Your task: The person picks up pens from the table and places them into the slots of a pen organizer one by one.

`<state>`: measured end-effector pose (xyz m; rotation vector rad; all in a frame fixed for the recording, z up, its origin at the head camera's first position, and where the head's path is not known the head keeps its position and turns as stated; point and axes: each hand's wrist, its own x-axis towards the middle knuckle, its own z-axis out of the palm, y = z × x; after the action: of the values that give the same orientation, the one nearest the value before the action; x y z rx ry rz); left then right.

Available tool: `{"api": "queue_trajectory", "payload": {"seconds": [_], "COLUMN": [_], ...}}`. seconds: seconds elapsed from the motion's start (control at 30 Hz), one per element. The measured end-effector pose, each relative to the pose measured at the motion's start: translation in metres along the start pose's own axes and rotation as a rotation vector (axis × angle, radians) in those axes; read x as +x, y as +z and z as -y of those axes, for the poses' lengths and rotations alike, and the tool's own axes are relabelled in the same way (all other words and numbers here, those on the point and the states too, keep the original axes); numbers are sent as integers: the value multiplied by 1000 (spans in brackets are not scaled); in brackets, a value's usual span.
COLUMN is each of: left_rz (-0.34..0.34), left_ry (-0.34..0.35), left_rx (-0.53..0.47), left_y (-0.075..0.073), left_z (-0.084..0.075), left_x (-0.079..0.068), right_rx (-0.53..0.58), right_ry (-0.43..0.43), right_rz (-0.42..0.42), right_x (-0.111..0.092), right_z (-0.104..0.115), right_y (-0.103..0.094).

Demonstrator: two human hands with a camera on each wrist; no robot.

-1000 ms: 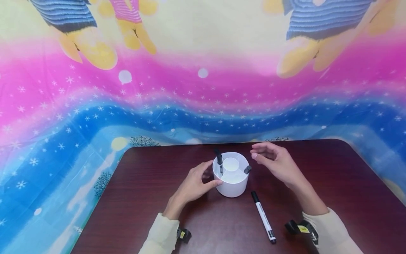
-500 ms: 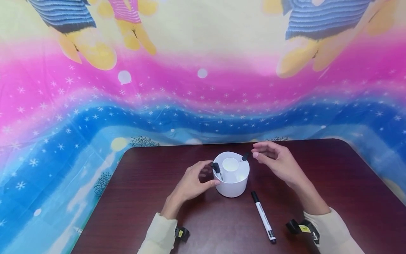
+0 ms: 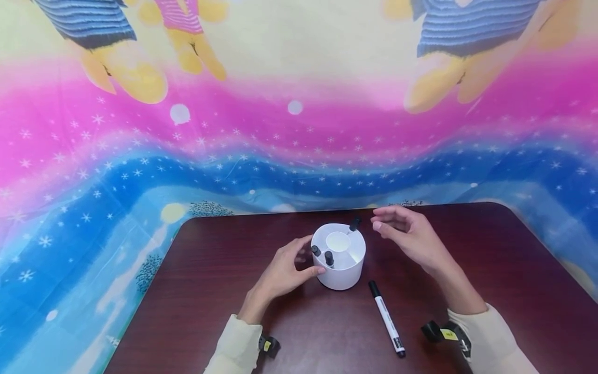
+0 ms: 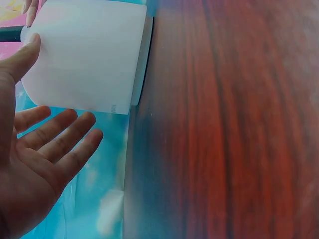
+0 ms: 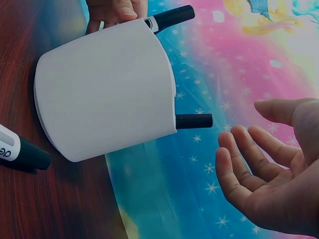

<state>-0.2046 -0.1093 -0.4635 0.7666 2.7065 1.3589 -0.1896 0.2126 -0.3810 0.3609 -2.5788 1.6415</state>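
Observation:
A round white pen holder (image 3: 343,275) with a small cup in its middle stands on the table; black-capped markers (image 3: 329,258) poke up at its front left and another black cap (image 3: 355,224) leans out at the back right. Beside its left wall is my left hand (image 3: 285,267), thumb at the rim and fingers spread loosely along the side, as the left wrist view also shows the fingers (image 4: 75,134). My right hand (image 3: 408,236) hovers right of the holder with fingers slightly bent, holding nothing. In the right wrist view that hand (image 5: 274,169) faces a black cap (image 5: 194,121).
A white marker (image 3: 386,319) with a black cap lies on the dark wooden table (image 3: 210,259), right of the holder and in front of the right hand. A patterned cloth (image 3: 261,130) hangs behind the table. Both wrists wear black camera straps.
The pen holder has turned counterclockwise seen from above: the left cap came round to the front, the right cap to the back, and another cap shows at left. Both hands stay nearly in place.

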Motion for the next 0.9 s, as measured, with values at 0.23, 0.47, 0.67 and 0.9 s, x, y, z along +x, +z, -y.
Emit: {"api": "queue_trajectory", "payload": {"seconds": [0.23, 0.47, 0.67, 0.9], "left_rz": [-10, -8, -4, 5], "left_ry": [0, -3, -6, -9], "left_rx": [14, 22, 19, 9], "left_y": [0, 0, -1, -1], "left_z": [0, 1, 1, 1], "left_x": [0, 0, 1, 0], "right_rx": [-1, 4, 29, 86], "right_ry": [3, 5, 25, 91], "right_rz": [19, 33, 67, 141], "right_x": [1, 2, 1, -13], "right_z": [-1, -4, -7, -18], "right_y": [2, 5, 6, 5]}}
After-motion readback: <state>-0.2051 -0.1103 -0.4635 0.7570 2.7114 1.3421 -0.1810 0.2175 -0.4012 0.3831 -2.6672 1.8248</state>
